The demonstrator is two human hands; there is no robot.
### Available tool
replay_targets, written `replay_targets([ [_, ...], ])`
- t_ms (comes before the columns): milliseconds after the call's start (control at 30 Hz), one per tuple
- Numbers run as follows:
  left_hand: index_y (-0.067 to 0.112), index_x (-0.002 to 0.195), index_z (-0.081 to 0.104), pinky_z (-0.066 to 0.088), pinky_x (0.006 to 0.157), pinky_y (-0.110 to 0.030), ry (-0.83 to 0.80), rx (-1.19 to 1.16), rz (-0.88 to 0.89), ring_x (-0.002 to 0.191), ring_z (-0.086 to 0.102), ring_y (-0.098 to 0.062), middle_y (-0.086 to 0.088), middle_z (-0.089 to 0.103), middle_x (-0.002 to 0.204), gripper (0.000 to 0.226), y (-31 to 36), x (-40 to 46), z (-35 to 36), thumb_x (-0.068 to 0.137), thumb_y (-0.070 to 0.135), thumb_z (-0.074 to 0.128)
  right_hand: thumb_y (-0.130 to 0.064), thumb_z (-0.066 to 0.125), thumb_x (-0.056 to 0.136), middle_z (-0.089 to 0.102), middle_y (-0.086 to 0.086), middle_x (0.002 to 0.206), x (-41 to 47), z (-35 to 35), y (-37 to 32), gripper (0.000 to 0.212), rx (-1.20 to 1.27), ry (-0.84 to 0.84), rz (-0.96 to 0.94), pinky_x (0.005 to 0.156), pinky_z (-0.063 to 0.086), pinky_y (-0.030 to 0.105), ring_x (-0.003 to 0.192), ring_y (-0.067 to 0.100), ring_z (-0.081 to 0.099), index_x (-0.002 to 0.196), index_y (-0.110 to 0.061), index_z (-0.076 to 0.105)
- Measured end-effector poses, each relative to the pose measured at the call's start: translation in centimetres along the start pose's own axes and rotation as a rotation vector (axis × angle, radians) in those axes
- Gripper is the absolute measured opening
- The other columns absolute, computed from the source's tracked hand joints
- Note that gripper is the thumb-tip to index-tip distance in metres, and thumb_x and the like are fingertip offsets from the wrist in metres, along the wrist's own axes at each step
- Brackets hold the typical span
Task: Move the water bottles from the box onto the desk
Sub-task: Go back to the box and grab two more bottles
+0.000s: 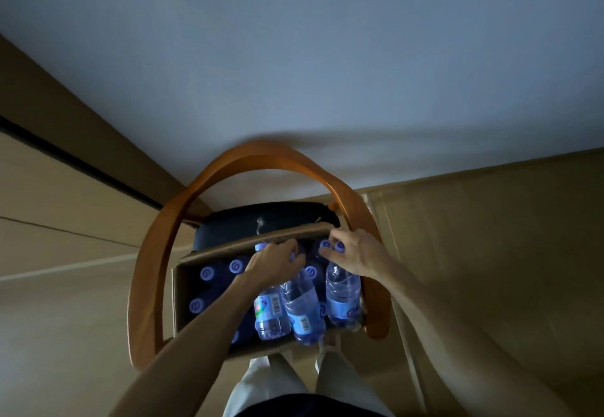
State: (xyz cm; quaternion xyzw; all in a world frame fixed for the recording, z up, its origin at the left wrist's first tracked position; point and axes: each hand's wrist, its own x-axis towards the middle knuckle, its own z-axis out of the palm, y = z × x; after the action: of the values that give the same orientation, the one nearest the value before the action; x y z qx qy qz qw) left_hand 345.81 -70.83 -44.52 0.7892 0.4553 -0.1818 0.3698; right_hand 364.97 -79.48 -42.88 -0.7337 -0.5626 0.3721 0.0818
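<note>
Necks of two lifted bottles (295, 302) hidden under left hand (273, 264); right hand's fingers (331, 241) blurred; lower box (181, 289) bottles lost in shadow.

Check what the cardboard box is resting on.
The cardboard box sits on a dark seat cushion of a chair with a curved orange wooden frame. The cushion shows only behind the box; the rest is covered.
</note>
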Motion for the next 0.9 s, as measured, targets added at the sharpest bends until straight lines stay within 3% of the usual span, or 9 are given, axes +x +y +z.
replay_targets([
  [100, 0.027, 0.081, 0.04, 0.044, 0.071, -0.034, 0.117, -0.03, -0.016, 0.086, 0.059, -0.028, -0.002, 0.054, 0.082, 0.021, 0.4, -2.4, 0.7, 0.09, 0.044, 0.049, -0.033, 0.058, 0.092, 0.047, -0.008, 0.058, -0.6, -0.3, -0.7, 0.017, -0.059, -0.015, -0.085, 0.046, 0.029, 0.022, 0.048, 0.007, 0.043, 0.085, -0.019, 0.051],
  [233, 0.024, 0.08, 0.044, 0.042, 0.065, -0.036, 0.305, -0.01, -0.032, 0.082, 0.061, -0.041, -0.013, 0.064, 0.085, 0.016, 0.6, -5.5, 1.1, 0.089, 0.037, 0.047, -0.027, 0.057, 0.09, 0.049, -0.008, 0.06, -1.1, -1.5, -1.2, 0.011, -0.079, -0.079, -0.148, 0.046, 0.026, 0.02, 0.049, 0.007, 0.044, 0.085, -0.019, 0.052],
  [300, 0.021, 0.086, 0.049, 0.043, 0.065, -0.037, 0.377, 0.023, -0.021, 0.079, 0.062, -0.04, -0.011, 0.066, 0.083, 0.016, 0.8, -7.1, 0.5, 0.091, 0.036, 0.047, -0.026, 0.057, 0.09, 0.053, -0.004, 0.06, -1.2, -2.4, -1.6, 0.013, -0.08, -0.102, -0.175, 0.046, 0.029, 0.022, 0.048, 0.011, 0.046, 0.082, -0.017, 0.053],
  [433, 0.025, 0.081, 0.043, 0.042, 0.056, -0.034, 0.522, -0.011, -0.023, 0.065, 0.061, -0.031, 0.003, 0.056, 0.063, 0.017, 0.7, -10.5, -2.5, 0.091, 0.038, 0.045, -0.026, 0.055, 0.087, 0.056, 0.002, 0.064, -0.6, -4.5, -4.7, 0.017, -0.155, -0.117, -0.268, 0.051, 0.036, 0.032, 0.058, 0.023, 0.053, 0.073, -0.02, 0.049],
  [533, 0.023, 0.086, 0.048, 0.048, 0.056, -0.036, 0.651, 0.022, -0.051, 0.062, 0.059, -0.028, 0.004, 0.053, 0.06, 0.018, 0.1, -13.5, -5.7, 0.091, 0.04, 0.045, -0.025, 0.052, 0.085, 0.05, -0.003, 0.062, 0.0, -6.2, -9.1, 0.023, -0.221, -0.109, -0.361, 0.051, 0.034, 0.031, 0.057, 0.019, 0.044, 0.066, -0.022, 0.04],
  [733, 0.022, 0.096, 0.044, 0.044, 0.054, -0.032, 0.874, 0.083, -0.154, 0.058, 0.057, -0.027, 0.003, 0.058, 0.065, 0.018, -3.7, -21.9, -11.6, 0.094, 0.039, 0.044, -0.026, 0.052, 0.082, 0.06, 0.005, 0.064, 0.2, -8.2, -19.8, 0.017, -0.208, 0.02, -0.544, 0.058, 0.049, 0.037, 0.057, 0.021, 0.047, 0.072, -0.014, 0.046],
  [900, 0.021, 0.095, 0.045, 0.043, 0.054, -0.032, 1.134, 0.114, -0.289, 0.054, 0.051, -0.029, -0.002, 0.061, 0.062, 0.015, -8.0, -31.3, -14.9, 0.093, 0.036, 0.044, -0.026, 0.055, 0.087, 0.059, 0.005, 0.065, -1.5, -7.8, -30.9, 0.017, -0.209, 0.067, -0.745, 0.06, 0.044, 0.034, 0.064, 0.026, 0.052, 0.074, -0.017, 0.05],
])
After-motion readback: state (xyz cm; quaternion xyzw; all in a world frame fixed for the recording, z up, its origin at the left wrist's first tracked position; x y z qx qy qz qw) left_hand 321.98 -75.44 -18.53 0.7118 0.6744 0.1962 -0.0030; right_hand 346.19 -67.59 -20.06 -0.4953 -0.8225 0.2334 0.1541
